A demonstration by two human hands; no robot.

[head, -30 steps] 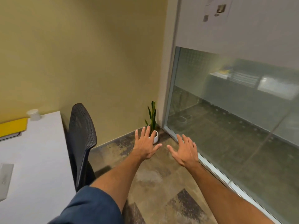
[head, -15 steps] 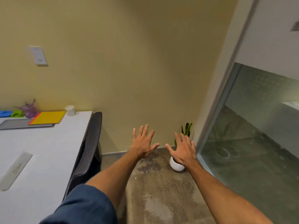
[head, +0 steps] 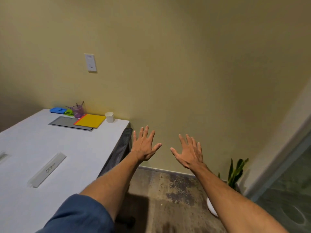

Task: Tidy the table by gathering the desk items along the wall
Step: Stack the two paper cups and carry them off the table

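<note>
The white table (head: pixel 72 148) stands at the left, its far end against the yellow wall. Along that wall sit a blue item (head: pixel 58 110), a green item (head: pixel 69 112), a purple cup of pens (head: pixel 78 111), a yellow pad (head: pixel 90 120) over a grey tray (head: pixel 63 121), and a white paper cup (head: pixel 109 117). My left hand (head: pixel 144 146) and my right hand (head: pixel 189 153) are held out in the air to the right of the table, fingers spread, holding nothing.
A black mesh chair (head: pixel 118 153) is tucked at the table's right edge. Two grey cable covers (head: pixel 48 169) lie flush in the tabletop. A potted plant (head: pixel 235 172) in a white pot stands on the floor by the glass partition (head: pixel 289 190). A wall switch (head: pixel 90 62) hangs above the table.
The view has swung left, bringing the table and its items by the wall into fuller sight. Both hands stay spread and empty.
</note>
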